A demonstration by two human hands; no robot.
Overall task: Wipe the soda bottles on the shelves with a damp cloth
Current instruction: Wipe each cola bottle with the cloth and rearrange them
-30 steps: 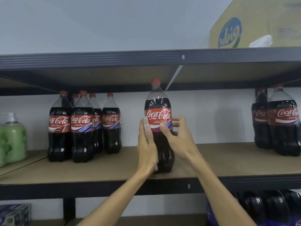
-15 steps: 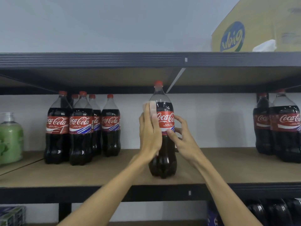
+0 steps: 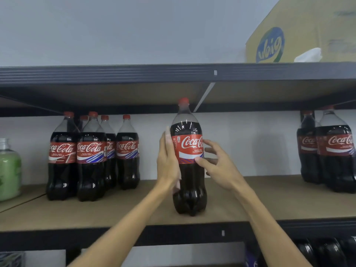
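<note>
The soda bottle [image 3: 189,180] stands upright on the shelf [image 3: 269,201] between your fingers: your left hand [image 3: 168,162], fingers straight and together, presses the cloth [image 3: 178,186] flat against its side, while your right hand [image 3: 218,166], fingers spread, braces the label with the thumb against that push.

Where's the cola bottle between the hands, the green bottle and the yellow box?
red-labelled dark cola bottle [image 3: 189,149], head view, on the label.
green plastic bottle [image 3: 9,170], head view, on its body.
yellow cardboard box [image 3: 308,29], head view, on its front face.
</note>
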